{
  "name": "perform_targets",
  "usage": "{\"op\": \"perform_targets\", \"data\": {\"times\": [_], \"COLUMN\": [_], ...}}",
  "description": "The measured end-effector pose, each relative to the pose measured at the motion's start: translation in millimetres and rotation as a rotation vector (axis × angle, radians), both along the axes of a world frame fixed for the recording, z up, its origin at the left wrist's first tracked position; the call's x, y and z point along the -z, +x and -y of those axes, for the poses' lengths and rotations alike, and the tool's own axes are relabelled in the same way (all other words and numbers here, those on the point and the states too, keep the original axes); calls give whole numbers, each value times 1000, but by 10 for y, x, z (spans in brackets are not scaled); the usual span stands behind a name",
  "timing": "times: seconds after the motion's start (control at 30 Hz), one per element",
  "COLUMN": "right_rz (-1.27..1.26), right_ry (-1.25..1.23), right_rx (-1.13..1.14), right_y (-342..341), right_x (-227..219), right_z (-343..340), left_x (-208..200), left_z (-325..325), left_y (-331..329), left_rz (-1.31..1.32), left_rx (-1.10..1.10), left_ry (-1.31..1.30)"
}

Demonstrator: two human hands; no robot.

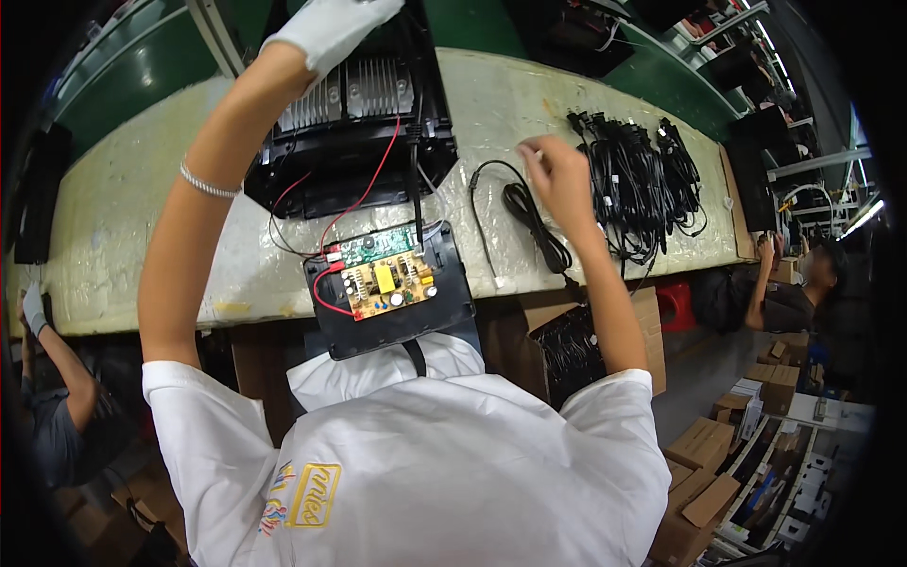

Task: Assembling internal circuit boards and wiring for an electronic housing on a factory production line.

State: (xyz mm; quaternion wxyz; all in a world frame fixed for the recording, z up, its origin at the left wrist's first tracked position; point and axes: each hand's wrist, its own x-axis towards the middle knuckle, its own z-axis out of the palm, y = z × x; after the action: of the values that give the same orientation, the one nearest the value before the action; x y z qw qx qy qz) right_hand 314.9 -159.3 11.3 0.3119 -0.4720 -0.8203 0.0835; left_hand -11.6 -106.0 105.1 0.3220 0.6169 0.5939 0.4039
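My left hand (335,33), in a white glove, reaches over the far part of a black housing (350,194) with a finned metal heat sink (373,90). Its fingertips run to the picture's top edge, so their grip is hidden. My bare right hand (562,180) is raised beside a coiled black cable (529,215), its fingers curled toward the thumb; anything between them is too small to make out. Near me a black panel (387,333) carries a green circuit board (373,248) and a tan power board (387,285). Red wires (378,175) link the boards to the housing.
Several bundled black power cords (628,184) lie at the right of the plastic-covered table (501,85). An open cardboard box (642,331) with black cables stands below the front edge. Other people work at far left (66,406) and right (794,302). Cartons (704,444) stand lower right.
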Motion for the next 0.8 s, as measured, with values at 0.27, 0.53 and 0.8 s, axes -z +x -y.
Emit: {"op": "perform_targets", "data": {"times": [0.27, 0.53, 0.8], "right_rz": [557, 149, -129], "right_ry": [105, 248, -680], "right_rx": [85, -107, -296], "right_y": [45, -99, -344], "right_x": [346, -121, 141], "right_z": [-611, -317, 358], "left_x": [269, 1341, 1433], "left_z": [1118, 1540, 1313], "left_y": [461, 554, 675], "left_rz": [-303, -703, -434], "left_rx": [-112, 371, 428], "left_ry": [822, 394, 154]}}
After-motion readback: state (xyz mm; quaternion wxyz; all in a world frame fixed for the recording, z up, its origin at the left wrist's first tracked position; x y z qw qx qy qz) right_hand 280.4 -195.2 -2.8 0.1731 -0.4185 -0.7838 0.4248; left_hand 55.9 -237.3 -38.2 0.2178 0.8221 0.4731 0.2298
